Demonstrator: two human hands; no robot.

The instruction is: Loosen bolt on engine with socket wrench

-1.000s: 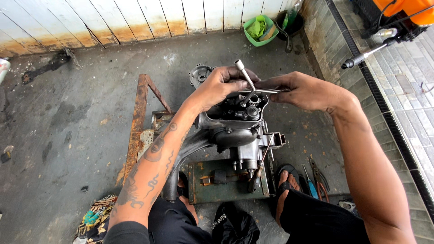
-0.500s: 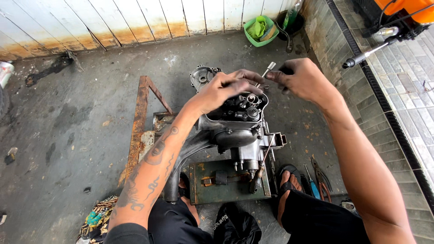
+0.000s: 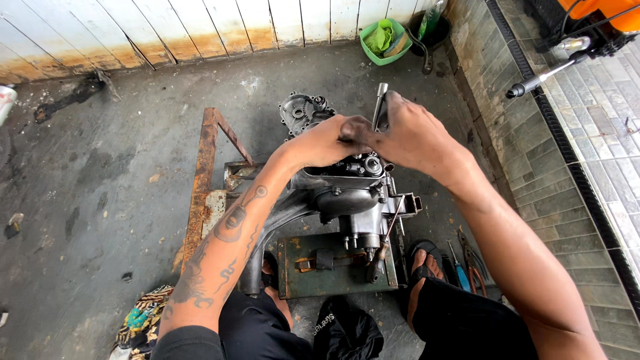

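the engine (image 3: pixel 353 193) is grey metal smeared with black grease, bolted to a rusty orange frame (image 3: pixel 203 180) and a dull green plate (image 3: pixel 333 277). a bright green tub (image 3: pixel 381 41) sits by the white, rust-stained fence (image 3: pixel 200 27); the left arm (image 3: pixel 227 240) bears dark tattoos.

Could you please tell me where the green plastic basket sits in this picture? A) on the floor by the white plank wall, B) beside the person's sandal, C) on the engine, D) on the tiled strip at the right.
A: the green basket stands on the concrete floor against the plank wall, beyond the engine.
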